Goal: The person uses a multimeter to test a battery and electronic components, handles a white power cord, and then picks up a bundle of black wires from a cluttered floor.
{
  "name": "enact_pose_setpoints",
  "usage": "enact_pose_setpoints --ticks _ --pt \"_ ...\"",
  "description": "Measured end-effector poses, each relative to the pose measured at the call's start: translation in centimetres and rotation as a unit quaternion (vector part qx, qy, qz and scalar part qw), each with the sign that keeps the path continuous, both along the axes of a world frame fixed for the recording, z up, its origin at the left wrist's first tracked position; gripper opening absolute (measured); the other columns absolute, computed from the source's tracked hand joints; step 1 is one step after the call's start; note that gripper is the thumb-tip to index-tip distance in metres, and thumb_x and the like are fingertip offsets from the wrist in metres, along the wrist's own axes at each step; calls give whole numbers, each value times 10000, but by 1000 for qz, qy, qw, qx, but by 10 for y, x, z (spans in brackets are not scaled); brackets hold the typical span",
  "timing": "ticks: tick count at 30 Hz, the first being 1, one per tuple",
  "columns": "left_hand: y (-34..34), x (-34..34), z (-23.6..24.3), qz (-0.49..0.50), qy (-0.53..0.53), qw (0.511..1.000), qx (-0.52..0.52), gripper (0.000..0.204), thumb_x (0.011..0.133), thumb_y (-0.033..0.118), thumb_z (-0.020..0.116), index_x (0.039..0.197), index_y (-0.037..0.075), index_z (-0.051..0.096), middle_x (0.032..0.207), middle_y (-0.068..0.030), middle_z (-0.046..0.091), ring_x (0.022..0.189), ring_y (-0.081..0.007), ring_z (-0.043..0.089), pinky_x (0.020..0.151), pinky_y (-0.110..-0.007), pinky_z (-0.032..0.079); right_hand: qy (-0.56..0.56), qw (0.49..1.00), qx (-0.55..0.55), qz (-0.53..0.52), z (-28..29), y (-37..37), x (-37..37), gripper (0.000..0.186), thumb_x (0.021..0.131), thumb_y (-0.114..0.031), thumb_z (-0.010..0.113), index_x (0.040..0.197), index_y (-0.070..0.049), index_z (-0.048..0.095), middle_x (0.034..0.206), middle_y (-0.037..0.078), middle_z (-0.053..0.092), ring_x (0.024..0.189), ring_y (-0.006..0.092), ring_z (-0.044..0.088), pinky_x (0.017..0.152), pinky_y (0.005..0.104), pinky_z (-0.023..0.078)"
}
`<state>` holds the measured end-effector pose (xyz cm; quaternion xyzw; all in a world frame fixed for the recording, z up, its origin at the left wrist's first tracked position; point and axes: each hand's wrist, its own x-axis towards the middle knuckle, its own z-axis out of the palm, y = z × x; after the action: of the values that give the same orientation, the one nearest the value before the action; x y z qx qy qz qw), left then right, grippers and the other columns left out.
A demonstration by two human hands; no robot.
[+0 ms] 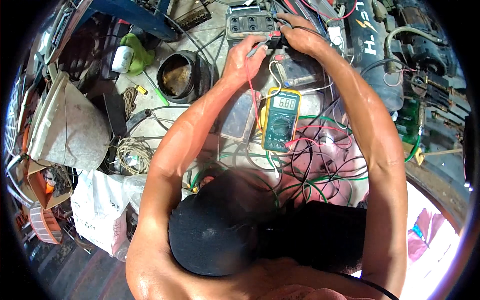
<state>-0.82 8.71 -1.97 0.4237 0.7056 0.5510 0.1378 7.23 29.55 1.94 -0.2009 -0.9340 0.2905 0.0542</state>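
A dark battery (250,24) with round caps on its top stands at the far middle. My left hand (245,57) is closed round a grey-handled test probe (257,49), its red lead hanging down toward the multimeter. The probe points at the battery's near right corner, by a small red piece (274,35). My right hand (302,36) is beside that corner, fingers bent round a dark probe (284,21) with a black lead; the fingertips are partly hidden. Below both hands lies a yellow-edged multimeter (281,120), its display lit.
Smaller batteries (240,116) (300,70) lie around the meter. Tangled wires (315,172) cover the floor nearer me. At left are a black round container (177,75), a green-handled screwdriver (161,97) and a whitish bucket (70,125). A dark cylinder (372,55) stands right.
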Motion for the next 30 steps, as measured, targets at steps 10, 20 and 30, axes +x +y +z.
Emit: enact_pose_setpoints --ticks 10,20,30 --pt "-2 0 4 -6 -2 1000 1 282 975 177 674 1215 30 684 1062 -148 746 1007 -224 711 900 -352 542 72 997 23 -7 20 11 23 509 951 -265 508 1423 -88 579 1320 266 646 1240 444 607 1084 473 461" --pt "-3 -3 2 -8 6 1000 -10 271 974 153 669 1219 37 682 1103 -146 742 1023 -235 721 901 -351 551 46 987 128 82 51 41 52 431 948 -182 519 1320 6 626 1274 270 665 1219 427 616 1068 462 472" --pt "5 3 8 -27 -8 998 62 268 980 139 656 1227 39 681 1095 -139 739 1031 -214 722 897 -331 551 -74 971 161 158 74 61 70 379 916 -170 542 1224 -7 690 1225 224 699 1160 401 651 1033 456 503"
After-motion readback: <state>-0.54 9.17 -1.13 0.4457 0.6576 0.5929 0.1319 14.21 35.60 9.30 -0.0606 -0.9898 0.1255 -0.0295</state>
